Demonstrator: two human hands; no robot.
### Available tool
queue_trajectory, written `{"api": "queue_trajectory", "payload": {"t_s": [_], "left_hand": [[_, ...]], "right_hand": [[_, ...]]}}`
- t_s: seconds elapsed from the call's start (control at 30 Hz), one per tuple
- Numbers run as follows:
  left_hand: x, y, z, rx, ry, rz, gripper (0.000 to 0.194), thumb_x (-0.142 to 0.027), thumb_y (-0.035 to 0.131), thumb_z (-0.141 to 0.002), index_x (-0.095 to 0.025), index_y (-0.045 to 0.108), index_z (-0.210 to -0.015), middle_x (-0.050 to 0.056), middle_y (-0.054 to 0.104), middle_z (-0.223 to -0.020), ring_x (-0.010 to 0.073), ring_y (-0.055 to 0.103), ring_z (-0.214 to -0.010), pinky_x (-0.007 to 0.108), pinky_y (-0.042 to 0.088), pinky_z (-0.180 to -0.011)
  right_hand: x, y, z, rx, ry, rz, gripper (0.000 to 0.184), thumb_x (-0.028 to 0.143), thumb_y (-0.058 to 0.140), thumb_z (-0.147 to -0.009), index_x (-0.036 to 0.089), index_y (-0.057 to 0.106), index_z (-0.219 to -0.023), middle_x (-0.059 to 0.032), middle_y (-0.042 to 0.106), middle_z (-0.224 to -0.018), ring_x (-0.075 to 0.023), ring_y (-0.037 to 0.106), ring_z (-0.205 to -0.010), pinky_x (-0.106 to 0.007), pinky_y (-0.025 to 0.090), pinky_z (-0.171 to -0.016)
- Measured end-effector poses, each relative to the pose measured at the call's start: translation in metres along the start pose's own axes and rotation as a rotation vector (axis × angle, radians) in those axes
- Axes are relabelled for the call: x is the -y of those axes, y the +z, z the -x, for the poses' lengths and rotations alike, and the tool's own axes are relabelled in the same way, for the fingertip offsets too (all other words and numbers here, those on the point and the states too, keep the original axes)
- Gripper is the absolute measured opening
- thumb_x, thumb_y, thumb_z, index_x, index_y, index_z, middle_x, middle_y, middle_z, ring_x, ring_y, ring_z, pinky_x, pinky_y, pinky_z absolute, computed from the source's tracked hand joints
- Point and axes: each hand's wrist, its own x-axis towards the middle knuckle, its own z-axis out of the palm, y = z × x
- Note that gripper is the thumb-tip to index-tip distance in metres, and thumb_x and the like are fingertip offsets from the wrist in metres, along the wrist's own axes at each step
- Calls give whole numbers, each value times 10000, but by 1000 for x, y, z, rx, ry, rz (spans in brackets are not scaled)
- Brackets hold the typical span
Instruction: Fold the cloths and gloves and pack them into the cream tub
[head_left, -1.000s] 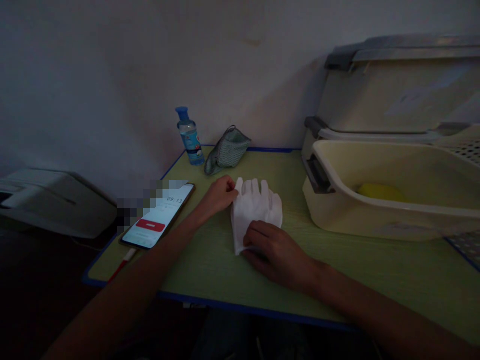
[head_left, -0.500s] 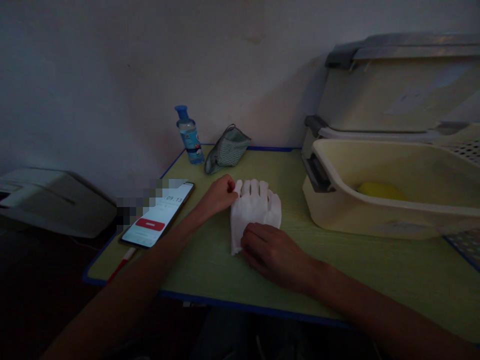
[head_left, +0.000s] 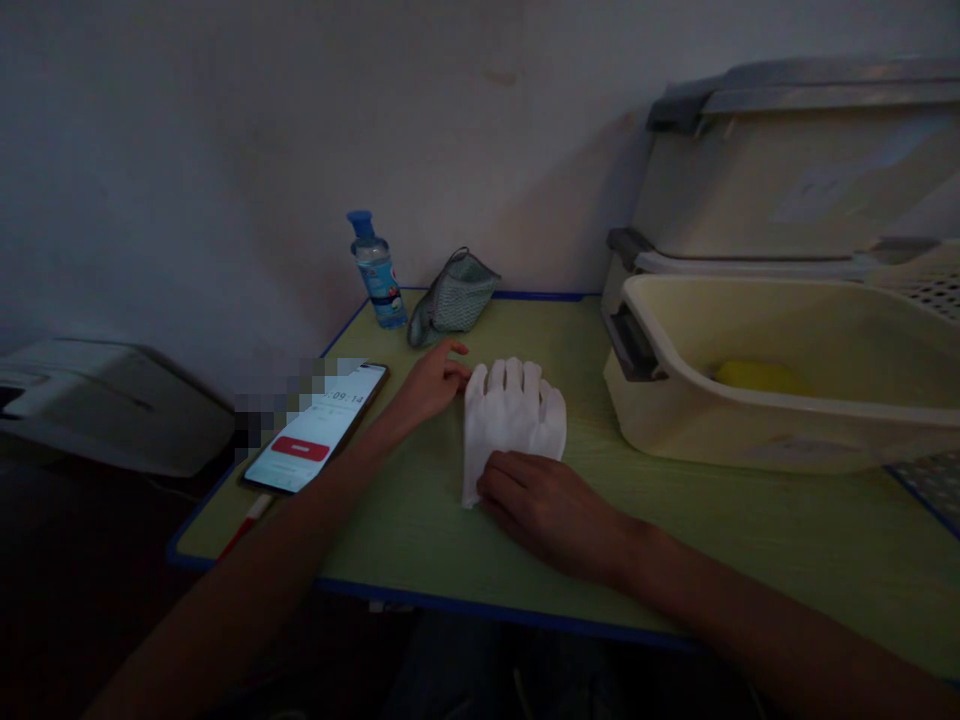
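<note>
A white fabric glove lies flat on the table, its fingers pointing away from me. At its upper left edge is my left hand, thumb and index finger apart and nothing held between them. A fingertip of that hand is close to the glove's outermost finger; whether they touch I cannot tell. My right hand rests at the cuff end with its fingers curled together on the fabric, hiding the lower right part of the glove.
A lit phone lies at the left, with a red-and-white stick-like item below it. Behind stand a blue-capped bottle and a grey-green mesh pouch. A cream bin holding something yellow occupies the right side.
My left hand has let go of the glove's leftmost finger and moved slightly left, its fingers spreading. My right hand stays at the cuff.
</note>
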Motion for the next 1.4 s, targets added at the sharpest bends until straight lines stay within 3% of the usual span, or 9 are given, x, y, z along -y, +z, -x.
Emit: {"api": "queue_trajectory", "payload": {"t_s": [0.2,0.53,0.7,0.83,1.0,1.17,1.27,1.4], "left_hand": [[2,2,1,-2,122,-55,389,-50,646,-547,-172,471,-872,-47,633,-620,133,607,-572,243,444,-597],[6,7,-1,-36,149,-22,314,-33,640,-536,-169,483,-772,-59,608,-556,113,584,-521,229,439,-564],[0,5,0,-31,86,-1,282,-41,632,-560,-170,483,-761,-57,607,-554,119,602,-553,239,460,-593],[0,3,0,-4,74,-14,271,-72,634,-569,-176,481,-766,-41,629,-580,141,624,-593,259,475,-615],[0,4,1,-37,86,-41,218,-88,599,-612,-178,487,-775,-18,644,-610,158,638,-629,272,475,-639],[-8,6,4,-185,166,29,127,-132,537,-685,-179,478,-787,-5,642,-655,126,605,-617,244,451,-616],[-21,3,11,-219,298,186,112,-283,520,-749,-184,476,-775,3,628,-684,112,578,-609,234,435,-598],[-47,-7,30,-33,475,311,441,-608,476,-746,-196,516,-899,28,629,-818,146,598,-722,255,451,-627]], "right_hand": [[0,-1,0,9,2,-3,74,136,486,-864,132,550,-827,-39,583,-805,-137,510,-667,-260,418,-611],[1,-3,2,36,-22,-26,121,133,446,-881,133,560,-841,-43,586,-803,-137,507,-675,-259,417,-632],[0,-9,2,32,34,-94,216,56,416,-846,111,551,-1004,-69,591,-852,-151,527,-689,-267,431,-609],[-3,-14,6,-131,82,-181,431,-13,332,-810,147,509,-1170,-79,560,-906,-142,532,-691,-261,442,-592],[-9,-28,4,-383,208,-431,265,25,380,-805,129,610,-886,-59,552,-811,-116,541,-684,-239,455,-600],[-11,-54,-1,-555,375,-732,230,94,420,-832,135,620,-937,-36,595,-812,-85,612,-619,-223,520,-575],[-8,-69,-4,-618,404,-776,281,88,451,-811,154,616,-1028,-48,642,-899,-118,660,-730,-263,566,-649],[-8,-85,-14,-682,366,-631,294,123,492,-817,175,613,-1080,-47,670,-951,-155,667,-832,-319,583,-704]]}}
